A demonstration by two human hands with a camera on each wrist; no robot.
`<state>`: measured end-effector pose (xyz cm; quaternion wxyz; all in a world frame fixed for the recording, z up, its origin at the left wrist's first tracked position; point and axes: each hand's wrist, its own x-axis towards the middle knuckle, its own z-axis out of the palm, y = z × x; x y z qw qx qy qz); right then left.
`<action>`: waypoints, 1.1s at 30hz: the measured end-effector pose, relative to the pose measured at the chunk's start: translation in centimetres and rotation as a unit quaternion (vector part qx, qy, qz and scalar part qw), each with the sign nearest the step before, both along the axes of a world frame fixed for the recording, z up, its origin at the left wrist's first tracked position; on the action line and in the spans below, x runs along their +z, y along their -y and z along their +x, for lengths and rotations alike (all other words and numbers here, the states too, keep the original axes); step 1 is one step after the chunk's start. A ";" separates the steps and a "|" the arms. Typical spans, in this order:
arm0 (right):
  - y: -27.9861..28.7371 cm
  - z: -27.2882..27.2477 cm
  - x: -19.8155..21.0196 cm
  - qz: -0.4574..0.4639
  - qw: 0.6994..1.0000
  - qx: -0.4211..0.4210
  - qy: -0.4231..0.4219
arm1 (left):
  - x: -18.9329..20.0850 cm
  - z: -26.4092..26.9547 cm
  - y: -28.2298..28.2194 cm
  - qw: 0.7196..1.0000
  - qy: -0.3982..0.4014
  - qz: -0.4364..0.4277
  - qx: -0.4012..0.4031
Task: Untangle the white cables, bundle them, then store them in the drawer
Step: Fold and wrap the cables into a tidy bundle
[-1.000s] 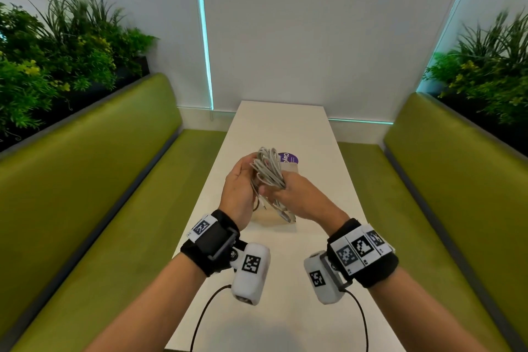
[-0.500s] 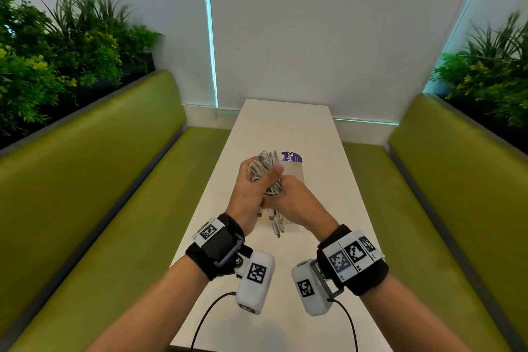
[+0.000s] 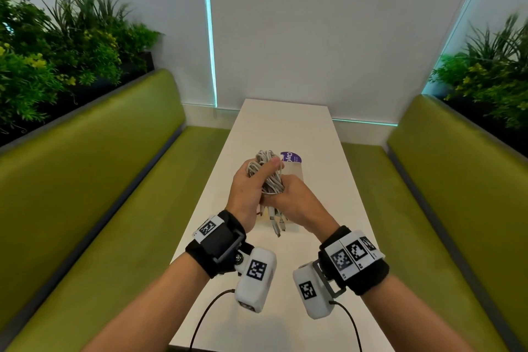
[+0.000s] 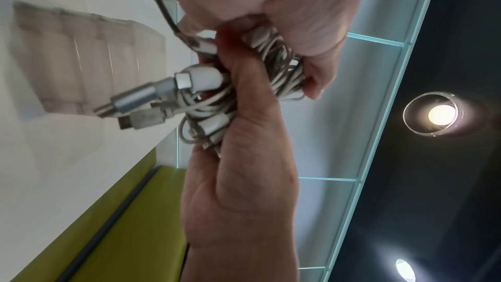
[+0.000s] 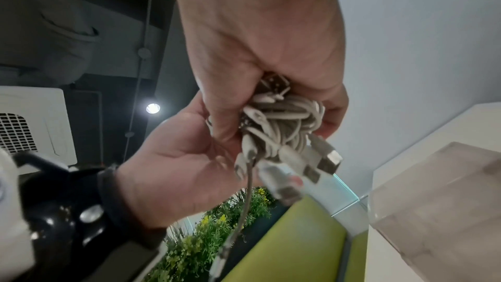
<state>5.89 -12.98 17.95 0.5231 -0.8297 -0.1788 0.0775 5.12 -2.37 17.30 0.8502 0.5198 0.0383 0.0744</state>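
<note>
A coiled bundle of white cables (image 3: 264, 164) is held above the white table (image 3: 285, 123) between both hands. My left hand (image 3: 251, 188) grips its upper part, the thumb pressed across the loops. Just below, my right hand (image 3: 297, 197) is wrapped round the lower part. Several plug ends (image 3: 275, 226) hang beneath the hands. The left wrist view shows the cables (image 4: 282, 65) and plugs (image 4: 189, 80) squeezed between the fingers. In the right wrist view the coil (image 5: 284, 123) sits in my right hand (image 5: 257, 40). A translucent drawer box (image 3: 295, 170) stands behind the hands, mostly hidden.
A purple label (image 3: 291, 157) lies on top of the box. Green benches (image 3: 128, 180) run along both sides of the narrow table, with plants (image 3: 57, 51) behind them. Black camera leads (image 3: 205, 314) trail from my wrists over the near table edge.
My left thumb has closed over the bundle, and both hands have drawn together round it. The plug ends now dangle below the hands.
</note>
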 end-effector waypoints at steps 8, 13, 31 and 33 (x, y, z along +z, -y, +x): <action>0.6 -0.7 -0.1 -0.034 0.997 0.061 -0.041 | -0.1 -0.4 -0.1 1.000 -0.016 0.016 -0.016; 0.9 -0.9 -0.4 -0.013 0.995 0.083 -0.062 | -0.3 -0.5 0.0 0.999 -0.031 0.031 -0.020; 4.2 1.3 0.4 0.076 0.997 -0.018 -0.011 | -3.4 -1.9 -4.3 0.938 0.019 0.308 -0.155; 4.2 0.9 0.9 0.009 0.999 0.030 -0.018 | -2.9 -1.7 -4.4 0.952 0.041 0.281 -0.112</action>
